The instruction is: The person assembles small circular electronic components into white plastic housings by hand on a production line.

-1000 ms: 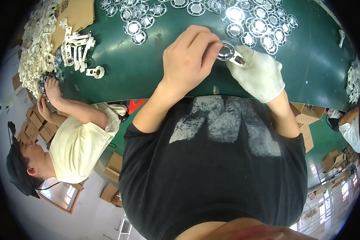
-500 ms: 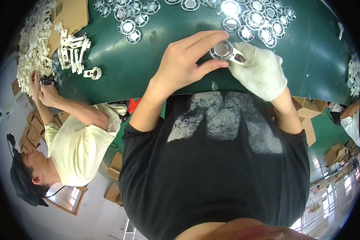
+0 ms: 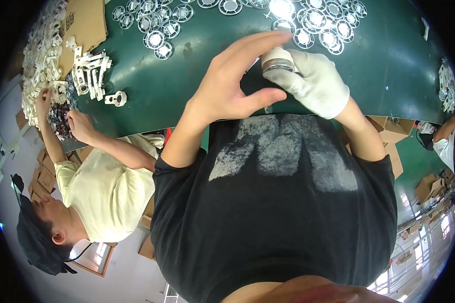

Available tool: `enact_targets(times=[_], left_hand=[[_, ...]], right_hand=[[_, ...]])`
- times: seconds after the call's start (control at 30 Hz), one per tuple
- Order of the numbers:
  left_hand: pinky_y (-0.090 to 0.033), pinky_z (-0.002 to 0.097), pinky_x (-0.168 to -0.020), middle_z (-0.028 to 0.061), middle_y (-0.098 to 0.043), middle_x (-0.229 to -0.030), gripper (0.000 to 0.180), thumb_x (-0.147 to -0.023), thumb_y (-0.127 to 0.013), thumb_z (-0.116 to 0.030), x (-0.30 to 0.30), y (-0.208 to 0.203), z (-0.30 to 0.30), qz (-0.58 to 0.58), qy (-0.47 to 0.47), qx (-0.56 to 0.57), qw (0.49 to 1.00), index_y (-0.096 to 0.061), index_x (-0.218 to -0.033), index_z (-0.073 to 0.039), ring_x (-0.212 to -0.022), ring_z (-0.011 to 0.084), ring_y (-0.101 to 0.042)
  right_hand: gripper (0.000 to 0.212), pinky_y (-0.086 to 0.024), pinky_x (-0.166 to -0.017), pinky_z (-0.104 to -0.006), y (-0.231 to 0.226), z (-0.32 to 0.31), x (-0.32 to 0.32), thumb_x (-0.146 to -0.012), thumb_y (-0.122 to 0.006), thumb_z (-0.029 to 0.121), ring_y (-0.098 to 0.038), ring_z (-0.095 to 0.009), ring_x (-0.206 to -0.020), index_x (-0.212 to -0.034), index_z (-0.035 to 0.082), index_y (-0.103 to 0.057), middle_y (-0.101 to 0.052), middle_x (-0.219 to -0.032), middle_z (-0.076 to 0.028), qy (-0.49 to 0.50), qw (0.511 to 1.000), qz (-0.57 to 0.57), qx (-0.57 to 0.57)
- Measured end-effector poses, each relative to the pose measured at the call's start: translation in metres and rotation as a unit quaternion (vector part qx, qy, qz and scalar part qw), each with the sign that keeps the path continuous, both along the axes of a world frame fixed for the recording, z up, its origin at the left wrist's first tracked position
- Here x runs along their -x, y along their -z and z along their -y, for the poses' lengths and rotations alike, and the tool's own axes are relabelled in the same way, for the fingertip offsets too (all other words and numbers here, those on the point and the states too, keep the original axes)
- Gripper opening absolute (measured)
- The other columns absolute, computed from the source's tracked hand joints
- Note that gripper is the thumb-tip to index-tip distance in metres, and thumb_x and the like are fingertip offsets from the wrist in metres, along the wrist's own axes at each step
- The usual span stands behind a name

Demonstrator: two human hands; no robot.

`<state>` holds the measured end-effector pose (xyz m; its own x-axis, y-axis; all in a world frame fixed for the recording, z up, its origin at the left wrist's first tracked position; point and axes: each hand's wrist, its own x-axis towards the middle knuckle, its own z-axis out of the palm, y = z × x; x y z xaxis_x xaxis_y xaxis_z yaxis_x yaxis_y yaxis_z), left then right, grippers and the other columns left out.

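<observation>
In front of my chest, over the table, my gloved right hand (image 3: 318,83) is closed around a white plastic part with a round, silver-rimmed head (image 3: 277,61). The head is tipped on its side, so its rim shows edge-on; the glove hides the rest of the part. My bare left hand (image 3: 222,83) is open just left of it. Its fingers reach over the far side of the part and its thumb points right, below the head. A gap shows between the thumb and the part; whether the fingertips touch it I cannot tell.
Several round silver rings (image 3: 316,19) lie at the far side of the green table (image 3: 379,86). To the left are white plastic arms (image 3: 92,70), a single white piece (image 3: 116,98), cardboard (image 3: 86,25) and a white heap (image 3: 43,65). A co-worker (image 3: 106,197) works at the left.
My left thumb and fingers have spread off the round head they were pinching. My right hand has turned the part on its side and shifted slightly left. The co-worker's hands have moved apart.
</observation>
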<state>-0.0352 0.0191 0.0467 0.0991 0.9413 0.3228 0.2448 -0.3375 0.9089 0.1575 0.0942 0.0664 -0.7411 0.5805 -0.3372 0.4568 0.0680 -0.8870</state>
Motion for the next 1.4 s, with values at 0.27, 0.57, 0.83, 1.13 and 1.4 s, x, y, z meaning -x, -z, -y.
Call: enact_targets(times=[0.27, 0.57, 0.83, 1.13, 1.4], left_hand=[[-0.055, 0.0338, -0.093, 0.0192, -0.070, -0.123, 0.026, -0.093, -0.073, -0.009, -0.004, 0.008, 0.000, 0.170, 0.036, 0.110, 0.979, -0.072, -0.116, 0.004, -0.112, 0.0233, -0.067], [-0.053, 0.0279, -0.080, 0.0080, -0.071, -0.099, 0.033, -0.098, -0.069, -0.023, 0.095, 0.012, -0.073, 0.176, -0.151, 0.256, 0.938, -0.068, -0.118, 0.003, -0.091, 0.0129, -0.065], [-0.054, 0.0331, -0.078, 0.0173, -0.069, -0.119, 0.039, -0.096, -0.069, -0.018, 0.110, -0.038, -0.029, -0.238, -0.392, 0.045, 0.887, -0.063, -0.125, 0.007, -0.093, 0.0202, -0.069], [-0.043, 0.0528, -0.098, 0.0252, -0.051, -0.129, 0.068, -0.083, -0.082, -0.037, 0.138, 0.059, 0.138, -0.428, -0.665, 0.240, 0.563, -0.054, -0.134, -0.002, -0.116, 0.0442, -0.050], [-0.052, 0.0433, -0.100, 0.0209, -0.061, -0.136, 0.062, -0.083, -0.073, -0.006, 0.065, -0.008, 0.106, -0.207, -0.341, 0.143, 0.906, -0.049, -0.140, -0.003, -0.118, 0.0383, -0.066]], right_hand=[[0.028, -0.058, -0.068, -0.0406, 0.003, 0.012, -0.001, -0.100, -0.060, 0.040, -0.072, -0.031, -0.075, -0.112, 0.018, -0.073, -0.072, -0.079, -0.011, -0.035, 0.961, 0.027, -0.274], [0.044, -0.052, -0.081, -0.0288, -0.014, 0.012, -0.004, -0.094, -0.070, 0.011, -0.064, -0.016, -0.082, -0.134, -0.003, -0.058, -0.067, -0.091, -0.008, 0.089, 0.990, 0.015, -0.108], [0.032, -0.052, -0.082, -0.0284, -0.009, 0.010, -0.002, -0.095, -0.067, 0.009, -0.065, -0.015, -0.081, -0.127, 0.002, -0.066, -0.070, -0.090, -0.006, -0.002, 0.992, 0.019, -0.125], [0.030, -0.056, -0.082, -0.0343, -0.009, 0.013, 0.015, -0.092, -0.071, 0.013, -0.072, -0.025, -0.085, -0.120, 0.005, -0.067, -0.074, -0.094, -0.009, -0.078, 0.987, 0.012, -0.137], [0.063, -0.049, -0.098, -0.0459, -0.006, 0.016, 0.034, -0.073, -0.082, 0.005, -0.056, -0.038, -0.122, -0.132, 0.009, -0.059, -0.056, -0.136, -0.014, -0.114, 0.921, -0.099, -0.359]])
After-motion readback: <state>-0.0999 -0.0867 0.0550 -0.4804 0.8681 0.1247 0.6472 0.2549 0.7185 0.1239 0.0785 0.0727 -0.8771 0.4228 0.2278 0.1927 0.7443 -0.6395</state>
